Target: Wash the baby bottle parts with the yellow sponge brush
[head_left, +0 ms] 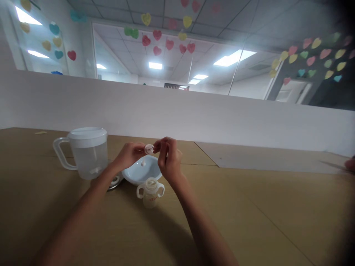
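Observation:
Over the bowl, my left hand [129, 154] is closed on a small round white bottle collar [149, 149], its opening turned toward me. My right hand [169, 159] has its fingers pinched around a thin stick-like tool [151, 148], whose tip reaches the collar; its exact kind is too small to tell. Below both hands sits a white bowl [140, 173] with a small white piece [143, 163] inside. A baby bottle [150, 199] with two side handles stands upright and uncapped in front of the bowl.
To the left stands a clear lidded pitcher [90, 155] holding water. A round metal-rimmed item [114, 181] lies between pitcher and bowl, partly behind my left forearm. A white wall [177, 114] with windows above closes off the table's back. Part of a hand [350, 164] shows at the right edge.

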### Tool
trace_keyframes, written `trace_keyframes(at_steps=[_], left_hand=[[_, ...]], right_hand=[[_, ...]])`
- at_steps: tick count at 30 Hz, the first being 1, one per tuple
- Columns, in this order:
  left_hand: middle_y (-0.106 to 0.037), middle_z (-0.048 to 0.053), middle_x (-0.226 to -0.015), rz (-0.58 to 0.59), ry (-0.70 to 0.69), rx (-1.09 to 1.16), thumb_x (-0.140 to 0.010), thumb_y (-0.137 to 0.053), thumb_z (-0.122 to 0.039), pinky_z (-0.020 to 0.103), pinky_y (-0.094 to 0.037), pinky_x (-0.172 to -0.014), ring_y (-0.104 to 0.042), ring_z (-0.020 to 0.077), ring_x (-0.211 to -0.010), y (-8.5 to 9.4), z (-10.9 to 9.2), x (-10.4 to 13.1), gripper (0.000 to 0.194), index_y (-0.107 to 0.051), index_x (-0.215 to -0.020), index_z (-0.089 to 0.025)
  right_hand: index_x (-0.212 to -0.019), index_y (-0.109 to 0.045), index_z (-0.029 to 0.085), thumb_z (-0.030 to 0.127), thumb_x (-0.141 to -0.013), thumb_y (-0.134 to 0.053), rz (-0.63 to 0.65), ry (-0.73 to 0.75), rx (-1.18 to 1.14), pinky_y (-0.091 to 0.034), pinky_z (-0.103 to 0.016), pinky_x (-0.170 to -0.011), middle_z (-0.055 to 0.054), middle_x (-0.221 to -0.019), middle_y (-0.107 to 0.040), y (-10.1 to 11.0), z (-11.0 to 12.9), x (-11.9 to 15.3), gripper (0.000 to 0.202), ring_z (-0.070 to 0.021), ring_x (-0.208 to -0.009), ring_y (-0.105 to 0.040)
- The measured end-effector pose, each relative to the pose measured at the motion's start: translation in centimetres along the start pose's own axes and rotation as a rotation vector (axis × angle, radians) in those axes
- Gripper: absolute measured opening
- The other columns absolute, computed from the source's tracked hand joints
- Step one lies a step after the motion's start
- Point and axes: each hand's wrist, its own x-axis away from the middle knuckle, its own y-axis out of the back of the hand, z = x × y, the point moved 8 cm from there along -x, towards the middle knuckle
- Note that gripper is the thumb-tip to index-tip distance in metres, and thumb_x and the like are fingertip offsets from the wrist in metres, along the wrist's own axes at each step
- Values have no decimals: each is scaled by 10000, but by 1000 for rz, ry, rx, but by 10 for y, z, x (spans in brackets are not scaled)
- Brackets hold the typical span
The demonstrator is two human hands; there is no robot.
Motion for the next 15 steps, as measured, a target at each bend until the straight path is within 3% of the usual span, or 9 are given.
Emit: trace_keyframes(at_steps=[7, 11, 15], left_hand=[[-701, 37, -786, -4, 21, 21, -723, -590, -312, 249, -487, -682, -623, 160, -734, -5, -6, 0, 217, -703, -778, -135], [-678, 38, -736, -15, -25, 7, -731, -563, -272, 230, -465, -664, -600, 145, -719, -3, -11, -1, 192, -687, -712, -127], [-672, 26, -710, 22, 12, -17, -726, -565, -253, 225, -455, -627, -590, 139, -681, -7, 0, -1, 175, -684, -693, -128]], right_hand=[[-875, -433, 221, 146, -894, -351, 81, -24, -11, -459, -262, -633, -21, -756, -589, -18, -16, 3, 112, -140, -668, -571], [-806, -510, 192, 159, -875, -400, 24, 22, 18, -465, -328, -755, -96, -944, -526, -22, -17, 6, 133, -183, -870, -537], [-782, -565, 181, 143, -833, -468, 53, 13, 8, -453, -352, -793, -92, -958, -508, -26, -24, 8, 116, -199, -921, -518]])
